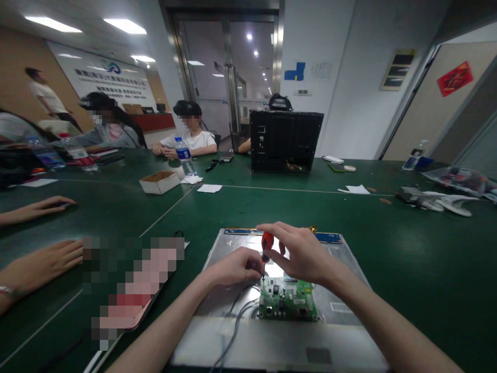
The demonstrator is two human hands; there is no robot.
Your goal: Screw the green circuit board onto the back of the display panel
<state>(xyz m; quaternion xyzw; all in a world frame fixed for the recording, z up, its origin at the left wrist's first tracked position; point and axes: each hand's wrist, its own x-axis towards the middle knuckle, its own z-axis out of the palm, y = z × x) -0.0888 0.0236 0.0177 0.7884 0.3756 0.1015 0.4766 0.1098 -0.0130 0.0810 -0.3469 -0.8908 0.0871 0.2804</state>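
Right hand [303,253]: grips red-and-black screwdriver [266,242] near-upright at green rectangular circuit board [288,301]. Left hand [236,267]: curled, apparently steadying screwdriver; grip unclear.

An office — logo wall sign [112,83], glass double doors [205,67], ceiling lights [125,26], green table [411,248]

The red paper [455,79] on the door [421,116] reads 福; the wall sign [103,77] includes 大数据.
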